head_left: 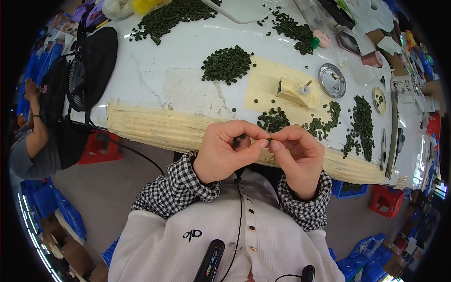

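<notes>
1. A white table (188, 47) runs across the far half of the view; its near edge is wrapped in pale tape (155, 127), and a tan sheet (268, 80) is stuck to the top right of centre.
2. Small dark green rings lie in heaps: a far-left pile (169, 19), a centre pile (228, 63), a far-right pile (296, 30), a small heap (273, 120) just beyond the hands, and a strip (359, 124) to the right.
3. A tan block with a peg (293, 89) stands on the tan sheet.
4. Right of it lies a round metal lid (332, 80), and further right a small yellow dish (379, 100) with a few dark pieces in it.
5. The far-right end of the table is cluttered with paper, bags and a pink cup (373, 58).
6. A black bag (94, 66) hangs over the left end of the table; another person (33, 141) sits at far left.
7. The floor is grey; red stools (387, 199) stand under the table, and blue crates (47, 202) are stacked at the left and right near edges.
8. The left hand (221, 152) and right hand (298, 157) meet near the body, just before the table edge.
9. Between them is one green ring (269, 139): both thumbs and forefingers are pinched together on it, the other fingers curled.
</notes>
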Available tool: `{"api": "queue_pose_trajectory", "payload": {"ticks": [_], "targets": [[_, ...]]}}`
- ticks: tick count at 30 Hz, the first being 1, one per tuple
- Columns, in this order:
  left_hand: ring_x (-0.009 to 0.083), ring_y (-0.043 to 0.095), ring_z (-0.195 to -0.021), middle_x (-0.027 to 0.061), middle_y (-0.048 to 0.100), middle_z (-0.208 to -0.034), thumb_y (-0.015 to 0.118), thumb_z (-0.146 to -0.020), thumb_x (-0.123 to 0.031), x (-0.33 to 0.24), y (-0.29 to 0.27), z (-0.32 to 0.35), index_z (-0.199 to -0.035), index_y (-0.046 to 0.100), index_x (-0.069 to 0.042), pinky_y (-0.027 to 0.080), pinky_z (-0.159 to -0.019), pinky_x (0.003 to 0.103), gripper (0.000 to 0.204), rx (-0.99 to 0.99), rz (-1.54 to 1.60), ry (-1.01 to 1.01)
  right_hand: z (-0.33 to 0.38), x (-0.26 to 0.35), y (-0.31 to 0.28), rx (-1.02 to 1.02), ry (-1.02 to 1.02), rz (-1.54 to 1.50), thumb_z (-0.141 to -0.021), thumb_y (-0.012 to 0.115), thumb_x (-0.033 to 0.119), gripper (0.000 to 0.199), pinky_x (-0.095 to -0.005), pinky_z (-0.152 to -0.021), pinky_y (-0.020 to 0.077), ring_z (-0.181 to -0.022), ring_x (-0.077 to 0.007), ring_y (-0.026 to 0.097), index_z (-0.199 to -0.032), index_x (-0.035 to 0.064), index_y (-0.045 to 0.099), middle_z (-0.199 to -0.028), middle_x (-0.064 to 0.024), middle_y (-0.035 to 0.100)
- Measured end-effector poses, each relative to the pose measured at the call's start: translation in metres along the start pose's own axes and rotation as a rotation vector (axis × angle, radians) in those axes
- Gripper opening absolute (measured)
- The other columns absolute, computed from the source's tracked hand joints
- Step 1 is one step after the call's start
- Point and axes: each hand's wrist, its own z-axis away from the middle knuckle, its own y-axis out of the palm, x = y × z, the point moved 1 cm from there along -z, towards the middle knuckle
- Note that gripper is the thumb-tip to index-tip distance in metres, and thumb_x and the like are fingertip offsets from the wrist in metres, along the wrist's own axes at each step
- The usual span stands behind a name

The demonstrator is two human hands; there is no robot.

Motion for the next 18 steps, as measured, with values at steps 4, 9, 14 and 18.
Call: {"api": "queue_pose_trajectory", "payload": {"ticks": [4,9,14,18], "targets": [[-0.0018,0.039,-0.056,-0.0067,0.055,-0.068,0.064,-0.083,-0.005,-0.003,0.003,-0.002,-0.09,0.065,0.003,0.032,-0.05,0.015,0.01,0.0,0.035,-0.049,0.0,-0.002,-0.002,0.008,-0.015,0.018,-0.082,0.063,-0.004,0.012,-0.0236,-0.076,0.0505,-0.083,-0.0114,0.061,-0.094,-0.0044,0.062,-0.091,-0.0082,0.062],[-0.0002,0.038,-0.056,-0.0064,0.051,-0.064,0.064,-0.083,-0.002,-0.007,-0.006,-0.012,-0.09,0.065,0.003,0.032,-0.05,0.017,0.009,-0.053,-0.282,-0.055,-0.003,0.004,-0.02,-0.219,-0.129,0.387,-0.082,0.064,-0.001,0.012,-0.0223,-0.071,0.0493,-0.077,-0.0104,0.061,-0.094,-0.0043,0.063,-0.084,-0.0069,0.063],[0.0011,0.031,-0.051,-0.007,0.04,-0.056,0.065,-0.081,-0.002,0.001,-0.016,-0.024,-0.087,0.065,0.004,0.026,-0.046,0.019,0.008,-0.14,-0.701,0.179,-0.016,0.007,-0.06,-0.44,-0.325,0.961,-0.076,0.068,0.002,0.006,-0.0282,-0.06,0.0442,-0.065,-0.0182,0.056,-0.08,0.0011,0.063,-0.073,-0.0067,0.059],[0.0035,0.032,-0.05,-0.0074,0.039,-0.055,0.063,-0.085,-0.007,-0.004,-0.015,-0.025,-0.091,0.064,0.003,0.029,-0.048,0.019,0.012,-0.161,-0.574,0.063,-0.026,0.005,-0.066,-0.406,-0.359,1.183,-0.073,0.071,0.008,0.011,-0.0328,-0.062,0.0396,-0.067,-0.021,0.051,-0.074,0.0052,0.061,-0.07,-0.0032,0.057]]}}
